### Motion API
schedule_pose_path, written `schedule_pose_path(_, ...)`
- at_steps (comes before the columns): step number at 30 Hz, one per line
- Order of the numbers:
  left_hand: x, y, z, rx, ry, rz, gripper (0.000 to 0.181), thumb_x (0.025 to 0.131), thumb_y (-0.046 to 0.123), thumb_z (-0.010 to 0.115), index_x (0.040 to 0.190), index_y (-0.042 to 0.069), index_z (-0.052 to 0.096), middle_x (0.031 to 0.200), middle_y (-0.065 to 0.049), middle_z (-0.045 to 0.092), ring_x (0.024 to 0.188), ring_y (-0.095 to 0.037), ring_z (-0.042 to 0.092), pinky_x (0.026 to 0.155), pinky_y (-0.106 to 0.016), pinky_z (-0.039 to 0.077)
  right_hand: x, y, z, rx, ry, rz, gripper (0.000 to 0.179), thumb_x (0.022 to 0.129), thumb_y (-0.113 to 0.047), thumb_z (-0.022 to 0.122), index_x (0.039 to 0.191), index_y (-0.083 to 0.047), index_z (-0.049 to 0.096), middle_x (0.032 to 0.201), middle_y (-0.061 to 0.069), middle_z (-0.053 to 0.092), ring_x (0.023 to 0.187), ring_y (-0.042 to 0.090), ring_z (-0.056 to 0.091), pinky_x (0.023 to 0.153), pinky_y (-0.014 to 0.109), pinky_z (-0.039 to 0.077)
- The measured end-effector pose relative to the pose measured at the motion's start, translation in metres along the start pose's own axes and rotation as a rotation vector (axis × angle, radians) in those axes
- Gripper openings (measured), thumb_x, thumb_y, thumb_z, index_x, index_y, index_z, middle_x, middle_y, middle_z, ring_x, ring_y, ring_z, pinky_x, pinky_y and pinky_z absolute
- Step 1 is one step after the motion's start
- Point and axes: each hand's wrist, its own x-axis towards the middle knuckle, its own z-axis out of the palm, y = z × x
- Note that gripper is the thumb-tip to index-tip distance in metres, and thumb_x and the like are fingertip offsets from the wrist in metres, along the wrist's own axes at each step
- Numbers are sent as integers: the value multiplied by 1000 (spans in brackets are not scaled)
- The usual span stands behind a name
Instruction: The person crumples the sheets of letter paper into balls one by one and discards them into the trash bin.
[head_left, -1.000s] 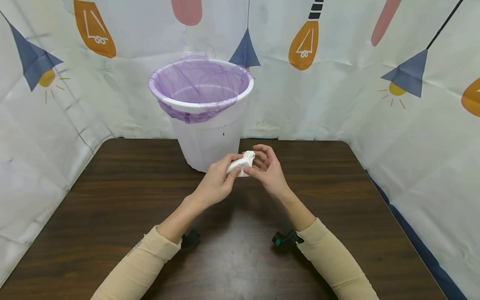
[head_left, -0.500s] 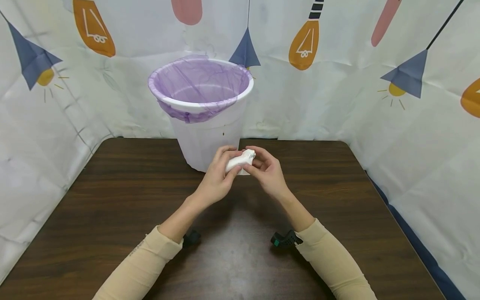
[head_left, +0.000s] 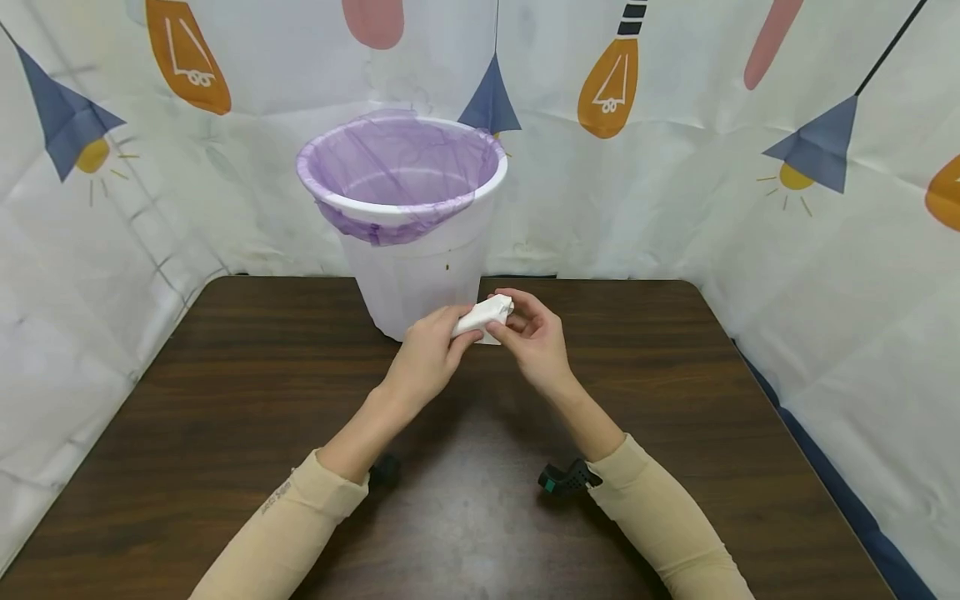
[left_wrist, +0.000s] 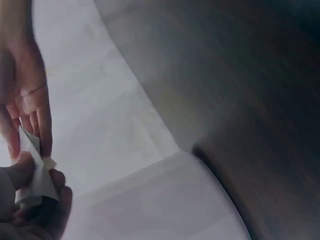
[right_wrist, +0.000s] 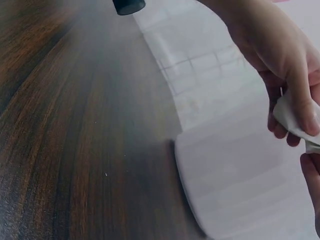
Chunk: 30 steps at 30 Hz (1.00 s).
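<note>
In the head view, a small white bundle of folded paper (head_left: 482, 317) is held between both hands in front of the bin. My left hand (head_left: 426, 352) grips its left end, thumb on the near side and fingers behind. At the other end, my right hand (head_left: 542, 343) pinches the paper's edge between thumb and fingertips. A flat flap of paper hangs below the roll. The left wrist view shows the folded paper (left_wrist: 41, 175) with a dark patch at its lower end, inside the left hand. In the right wrist view, the left thumb presses on the paper (right_wrist: 289, 114).
A white bin (head_left: 412, 279) with a purple bag liner (head_left: 397, 223) over its rim stands at the back of the dark wooden table (head_left: 247, 400), just behind the hands. A patterned white curtain (head_left: 675, 200) hangs around the table.
Both hands and the paper have risen slightly. The left fingers lifted and then came down flat along the bundle. The right fingers have drawn closer to the paper's end. The bin stays put.
</note>
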Motion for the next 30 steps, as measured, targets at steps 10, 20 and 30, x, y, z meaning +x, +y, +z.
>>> schedule_pose_path(10,-2,-5,0,-63,6,-47,19,99,13,71,111,-1,70,92,-9,71,70,-20,58,63,-35,50,0,2,-2,-81,-18,102,46,90,13,70,134,6,59,132,26,61,99,21,64,79,27,56)
schedule_pose_path(20,-1,-10,3,-129,84,-45,11,99,12,70,100,1,71,74,-3,61,59,-16,50,54,-32,43,-1,3,2,-4,-73,150,46,96,12,64,140,8,50,136,28,59,104,23,66,87,32,58)
schedule_pose_path(30,-1,-8,4,-142,117,-44,10,98,10,72,92,2,70,68,-1,57,56,-15,47,50,-31,40,-5,4,6,-103,-13,103,37,95,8,68,130,11,56,119,15,69,96,18,66,80,26,56)
